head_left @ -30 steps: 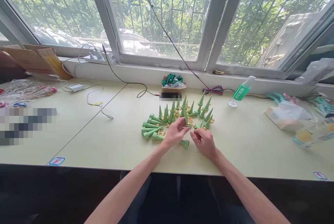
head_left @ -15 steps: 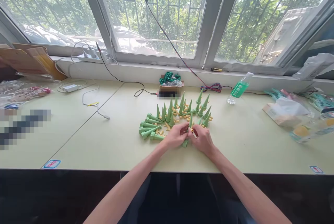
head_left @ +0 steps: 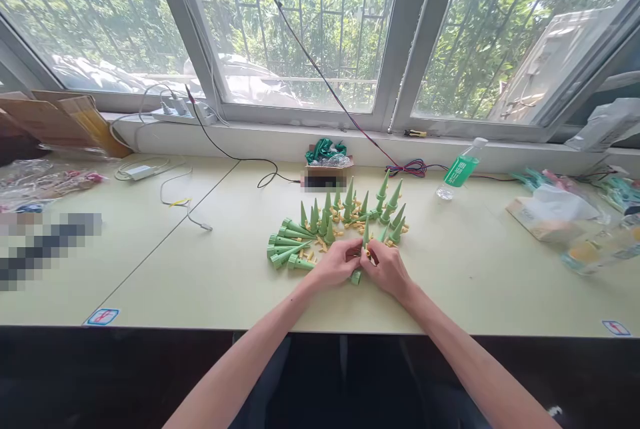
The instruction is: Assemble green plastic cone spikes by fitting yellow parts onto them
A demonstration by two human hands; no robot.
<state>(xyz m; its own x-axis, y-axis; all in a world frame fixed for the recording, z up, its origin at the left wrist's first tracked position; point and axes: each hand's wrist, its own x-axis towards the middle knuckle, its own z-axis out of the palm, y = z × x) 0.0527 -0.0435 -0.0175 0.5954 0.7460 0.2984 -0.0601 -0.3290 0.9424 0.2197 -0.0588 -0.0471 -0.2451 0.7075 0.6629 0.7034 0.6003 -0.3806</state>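
Both hands meet at the near side of a group of green plastic spikes. My left hand (head_left: 341, 260) is closed around the lower part of an upright green spike (head_left: 366, 232); its fingertips are partly hidden. On the right side of that spike, my right hand (head_left: 385, 265) pinches a small yellow valve piece (head_left: 369, 254) against it. Several green spikes lie flat to the left, such as this lying spike (head_left: 290, 254), while others stand upright behind, like this standing spike (head_left: 393, 200). Small yellow pieces (head_left: 320, 244) are scattered among them. Another green cap end (head_left: 355, 277) shows below my hands.
Behind the spikes stands a small cardboard box (head_left: 330, 168) with green and clear plastic. A water bottle (head_left: 457, 170) is at the back right, near a tissue box (head_left: 543, 216) and a second bottle (head_left: 600, 246). Cables (head_left: 187, 206) and plastic bags (head_left: 45, 179) lie on the left.
My hands stay at the same spike, with only slight finger movement at the yellow piece. The camera view has shifted a little.
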